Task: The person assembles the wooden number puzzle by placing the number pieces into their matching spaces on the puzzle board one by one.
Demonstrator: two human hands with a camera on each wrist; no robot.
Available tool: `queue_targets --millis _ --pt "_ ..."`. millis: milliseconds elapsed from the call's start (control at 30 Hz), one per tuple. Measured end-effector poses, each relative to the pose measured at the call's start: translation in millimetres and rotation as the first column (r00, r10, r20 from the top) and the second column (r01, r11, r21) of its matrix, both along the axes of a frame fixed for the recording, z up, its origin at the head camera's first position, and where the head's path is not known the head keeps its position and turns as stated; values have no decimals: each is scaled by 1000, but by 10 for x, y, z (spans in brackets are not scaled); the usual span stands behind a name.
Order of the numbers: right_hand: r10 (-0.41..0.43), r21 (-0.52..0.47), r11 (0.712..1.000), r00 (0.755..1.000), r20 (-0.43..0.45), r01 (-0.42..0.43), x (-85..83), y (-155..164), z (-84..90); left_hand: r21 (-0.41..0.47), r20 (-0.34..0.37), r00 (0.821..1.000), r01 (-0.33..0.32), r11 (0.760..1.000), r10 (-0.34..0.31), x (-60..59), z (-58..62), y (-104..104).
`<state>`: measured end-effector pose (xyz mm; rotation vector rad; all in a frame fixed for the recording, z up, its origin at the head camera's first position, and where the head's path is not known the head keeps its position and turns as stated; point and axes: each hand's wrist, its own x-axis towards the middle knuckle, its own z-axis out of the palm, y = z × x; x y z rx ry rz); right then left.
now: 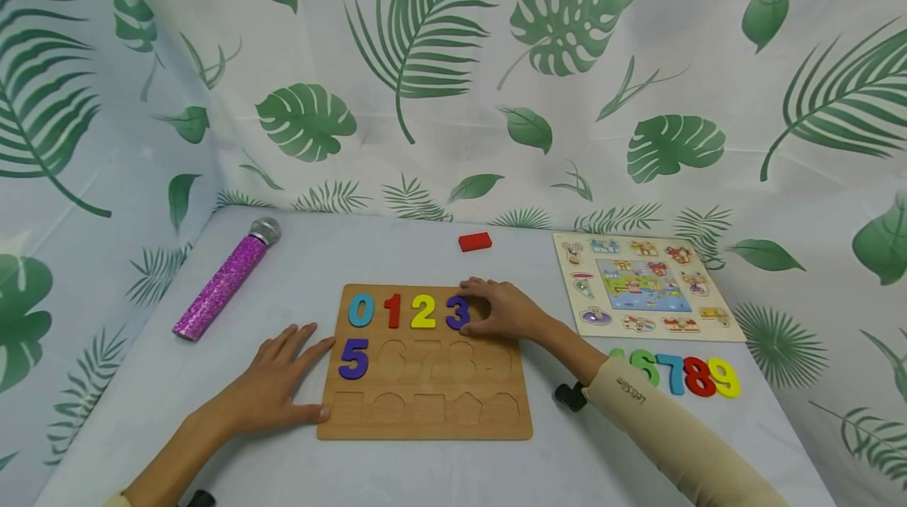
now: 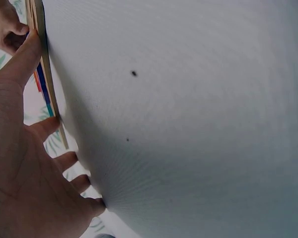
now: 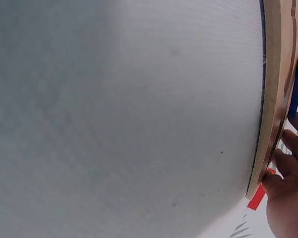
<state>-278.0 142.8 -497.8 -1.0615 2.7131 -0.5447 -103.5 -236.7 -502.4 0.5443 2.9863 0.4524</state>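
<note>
The wooden number board (image 1: 425, 405) lies flat on the table (image 1: 602, 460), long axis running left to right — digits upright toward the person. The right hand (image 1: 506, 310) curls over the top row, fingertips pinching a piece just beside the purple 3 (image 1: 457, 312). The left hand (image 1: 272, 385) lies flat with fingers spread — thumb touching the board's left edge.

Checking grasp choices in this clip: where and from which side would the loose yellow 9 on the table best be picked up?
Judging by its pose, pinch the yellow 9 across its round upper loop, coming from above. It lies flat on the table at the right end of the row, so its right edge is free, while the red 8 crowds its left side.
</note>
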Motion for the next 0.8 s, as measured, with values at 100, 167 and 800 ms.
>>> queue_targets --millis 100,167,800 --pt "-6 -1 1000 1000 1 6 5 -1 9 4 -4 1000 2 1000 -2 -4 -7 -1" --pt "-10 -2 1000 1000 1 10 8 -2 17 5 -3 1000 2 1000 -2 -5 -16 -3" --pt "9 -87 996 1000 5 -9 -1 169 63 -6 3 1000 -1 1000 1 -1 -7 8"
